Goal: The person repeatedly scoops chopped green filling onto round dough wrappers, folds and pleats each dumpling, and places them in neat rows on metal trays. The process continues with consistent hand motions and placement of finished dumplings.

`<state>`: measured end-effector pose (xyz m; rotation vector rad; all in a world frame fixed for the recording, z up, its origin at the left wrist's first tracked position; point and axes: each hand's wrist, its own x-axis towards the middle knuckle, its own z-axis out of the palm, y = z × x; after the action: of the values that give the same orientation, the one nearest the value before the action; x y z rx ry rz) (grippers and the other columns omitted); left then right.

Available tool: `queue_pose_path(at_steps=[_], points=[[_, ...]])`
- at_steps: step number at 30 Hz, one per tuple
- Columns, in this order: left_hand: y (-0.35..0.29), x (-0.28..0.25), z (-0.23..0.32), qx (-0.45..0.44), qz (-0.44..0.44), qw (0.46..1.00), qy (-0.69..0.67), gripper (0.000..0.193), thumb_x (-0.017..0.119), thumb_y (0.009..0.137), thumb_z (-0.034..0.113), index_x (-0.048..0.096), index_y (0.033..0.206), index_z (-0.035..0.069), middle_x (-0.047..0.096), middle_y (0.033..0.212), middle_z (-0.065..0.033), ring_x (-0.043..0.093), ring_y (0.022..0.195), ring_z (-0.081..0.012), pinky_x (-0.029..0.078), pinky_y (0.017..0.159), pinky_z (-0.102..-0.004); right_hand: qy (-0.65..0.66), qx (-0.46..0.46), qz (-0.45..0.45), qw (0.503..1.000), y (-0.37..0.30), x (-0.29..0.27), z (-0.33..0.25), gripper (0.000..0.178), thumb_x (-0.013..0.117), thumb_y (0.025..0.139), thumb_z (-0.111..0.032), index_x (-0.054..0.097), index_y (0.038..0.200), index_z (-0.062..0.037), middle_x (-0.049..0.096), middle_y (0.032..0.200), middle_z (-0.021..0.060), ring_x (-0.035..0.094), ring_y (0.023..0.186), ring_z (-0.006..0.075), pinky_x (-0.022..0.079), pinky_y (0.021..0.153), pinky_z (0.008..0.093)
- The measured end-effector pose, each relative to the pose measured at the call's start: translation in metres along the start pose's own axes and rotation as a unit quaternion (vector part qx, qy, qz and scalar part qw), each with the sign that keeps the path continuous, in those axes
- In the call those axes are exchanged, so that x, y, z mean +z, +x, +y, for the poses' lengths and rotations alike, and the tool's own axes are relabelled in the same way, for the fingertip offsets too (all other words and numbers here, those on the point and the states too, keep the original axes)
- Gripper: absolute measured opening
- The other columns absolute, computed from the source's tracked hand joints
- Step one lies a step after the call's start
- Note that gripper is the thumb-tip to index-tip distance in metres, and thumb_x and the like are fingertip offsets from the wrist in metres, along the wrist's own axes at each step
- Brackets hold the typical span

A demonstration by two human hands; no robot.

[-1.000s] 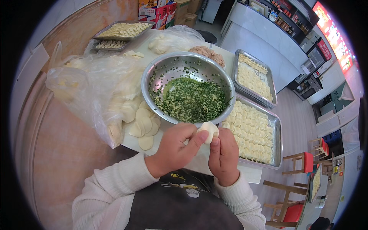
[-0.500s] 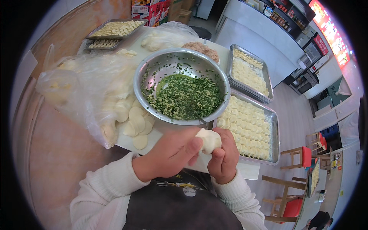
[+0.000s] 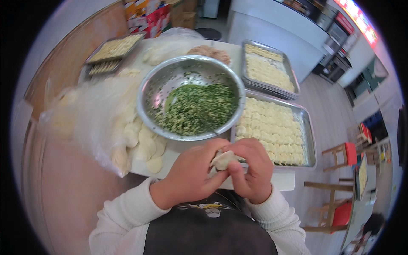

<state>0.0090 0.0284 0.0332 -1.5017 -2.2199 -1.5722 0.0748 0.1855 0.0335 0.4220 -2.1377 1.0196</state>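
Observation:
Between my two hands, over the front edge of the table, is a pale dumpling (image 3: 223,160). My left hand (image 3: 191,172) is closed round its left side, and the fingers and thumb of my right hand (image 3: 253,170) pinch its right side. Part of the dumpling is hidden by my fingers. Just beyond my hands stands a large metal bowl (image 3: 146,121) with a chopped green filling (image 3: 199,106) in it. Round dough wrappers (image 3: 146,146) lie in a loose pile left of the bowl.
A metal tray (image 3: 311,140) with rows of dumplings (image 3: 272,131) sits right of the bowl, more stacked trays (image 3: 293,78) behind it. A clear plastic bag (image 3: 85,123) hangs over the table's left edge. Pinkish minced filling (image 3: 210,53) lies behind the bowl. Red-seated stools (image 3: 349,154) stand at right.
My fingers have shifted round the dumpling, with the right fingers now over its top and the left thumb lower. The view has turned slightly, so the bowl appears further left.

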Motion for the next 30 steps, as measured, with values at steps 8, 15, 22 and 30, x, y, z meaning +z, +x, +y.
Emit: queue_pose_path(at_steps=[8, 15, 22, 30], points=[[0.016, 0.019, -0.004, -0.100, -0.109, 0.989, 0.000, 0.049, 0.075, 0.078, 0.016, 0.052, 0.119, 0.004, 0.060, 0.071, -0.0047, 0.053, 0.058, -0.0152, 0.044, 0.056, -0.0279, 0.154, 0.416, -0.030, 0.896, -0.037, -0.058, 0.053, 0.016, 0.061, 0.092, -0.015, 0.068, 0.095, -0.0009, 0.068, 0.082, 0.0065, 0.061, 0.069, 0.0127, 0.048, 0.063, 0.0255], [0.012, 0.011, -0.027, -0.107, 0.001, 0.994, 0.021, 0.030, 0.072, 0.080, 0.006, 0.059, 0.106, 0.003, 0.057, 0.068, -0.0035, 0.053, 0.058, -0.0129, 0.044, 0.055, -0.0251, -0.274, 0.442, 0.079, 0.850, -0.057, -0.195, 0.230, 0.029, 0.058, 0.091, -0.027, 0.069, 0.090, -0.0004, 0.066, 0.074, 0.0167, 0.065, 0.068, 0.0295, 0.050, 0.064, 0.0392], [-0.013, -0.016, -0.052, -0.167, 0.100, 0.980, 0.039, 0.021, 0.068, 0.084, 0.002, 0.060, 0.104, 0.001, 0.055, 0.070, -0.0016, 0.051, 0.064, -0.0087, 0.042, 0.060, -0.0226, -0.371, 0.404, 0.047, 0.835, -0.065, -0.202, 0.312, 0.029, 0.058, 0.090, -0.029, 0.069, 0.090, -0.0024, 0.067, 0.084, 0.0199, 0.063, 0.081, 0.0388, 0.049, 0.074, 0.0464], [-0.039, -0.044, -0.068, -0.235, 0.148, 0.953, 0.123, 0.014, 0.058, 0.094, 0.013, 0.060, 0.103, 0.002, 0.056, 0.076, -0.0008, 0.053, 0.069, -0.0078, 0.042, 0.063, -0.0225, -0.361, 0.381, 0.000, 0.851, -0.078, -0.198, 0.316, 0.030, 0.056, 0.091, -0.030, 0.067, 0.090, -0.0026, 0.067, 0.088, 0.0221, 0.063, 0.085, 0.0416, 0.048, 0.077, 0.0495]])
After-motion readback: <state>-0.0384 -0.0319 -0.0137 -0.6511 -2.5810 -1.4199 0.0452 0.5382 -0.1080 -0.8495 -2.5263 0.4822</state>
